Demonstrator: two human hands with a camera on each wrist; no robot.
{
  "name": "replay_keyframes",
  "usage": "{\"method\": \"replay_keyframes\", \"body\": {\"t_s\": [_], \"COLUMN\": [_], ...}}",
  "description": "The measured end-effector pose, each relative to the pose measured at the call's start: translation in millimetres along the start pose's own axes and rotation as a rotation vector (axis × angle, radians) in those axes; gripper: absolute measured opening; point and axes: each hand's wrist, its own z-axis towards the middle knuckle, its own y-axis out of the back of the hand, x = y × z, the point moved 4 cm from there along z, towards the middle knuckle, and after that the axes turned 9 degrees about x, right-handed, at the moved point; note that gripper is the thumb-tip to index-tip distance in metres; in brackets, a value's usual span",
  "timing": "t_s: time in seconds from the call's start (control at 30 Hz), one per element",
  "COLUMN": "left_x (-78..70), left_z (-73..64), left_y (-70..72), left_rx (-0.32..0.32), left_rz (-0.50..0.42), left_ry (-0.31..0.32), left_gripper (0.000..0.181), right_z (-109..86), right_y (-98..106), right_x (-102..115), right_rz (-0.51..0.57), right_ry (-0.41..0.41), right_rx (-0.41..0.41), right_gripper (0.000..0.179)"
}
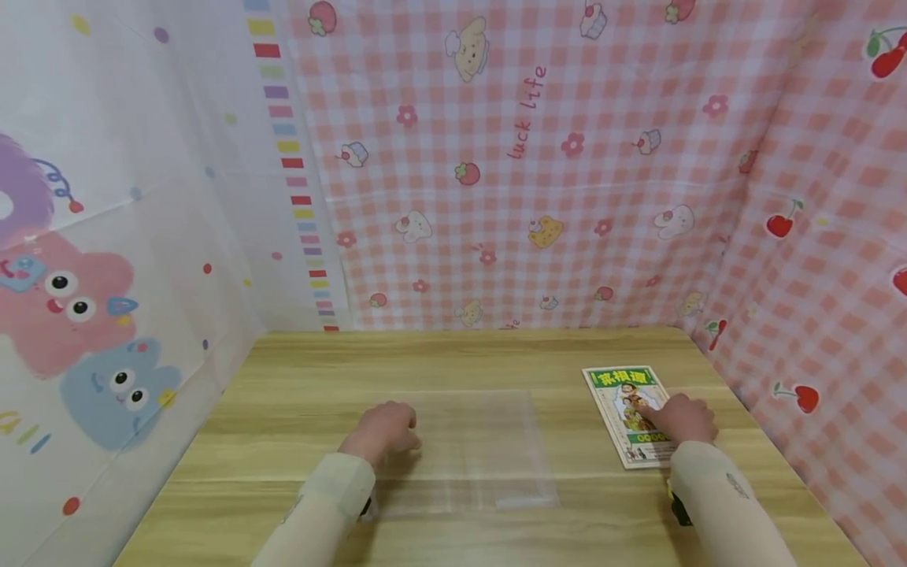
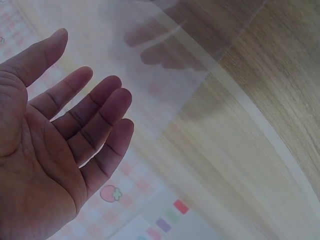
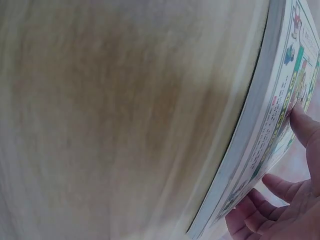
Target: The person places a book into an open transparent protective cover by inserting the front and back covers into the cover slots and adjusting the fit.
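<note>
1. Green-and-white book [image 1: 627,394] lies cover up on the wood-grain table [image 1: 460,362], well apart from the clear sheet [image 1: 482,449] and to its right.
2. Right hand [image 1: 686,423]: thumb rests on the cover, other fingers bend at the right edge, pinching the book; whether fingertips reach underneath, cannot tell.
3. Left hand [image 1: 383,431]: at the clear sheet's left side, fingers loosely bent and slightly spread, thumb apart.
4. Pink checked cloth [image 1: 439,197] hangs behind the table.
</note>
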Motion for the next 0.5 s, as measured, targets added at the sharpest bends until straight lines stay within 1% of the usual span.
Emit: {"method": "replay_keyframes", "body": {"t_s": [0.07, 0.13, 0.33, 0.5], "left_x": [0.3, 0.7, 2.7, 3.7], "left_z": [0.0, 0.0, 2.1, 2.2], "left_y": [-0.2, -0.2, -2.2, -3.9], "left_rx": [0.0, -0.003, -0.007, -0.004], "left_rz": [0.0, 0.005, 0.008, 0.007], "left_ry": [0.001, 0.0, -0.003, 0.0], "left_gripper": [0.019, 0.019, 0.021, 0.019], "right_z": [-2.3, -4.2, -5.8, -3.5], "right_y": [0.1, 0.7, 2.8, 2.2], "right_x": [1.0, 2.4, 3.6, 0.2], "right_rz": [0.017, 0.013, -0.008, -0.016], "right_ry": [-0.023, -0.028, -0.021, -0.013], "right_rx": [0.007, 0.019, 0.058, 0.07], "right_gripper": [0.077, 0.077, 0.07, 0.065]}}
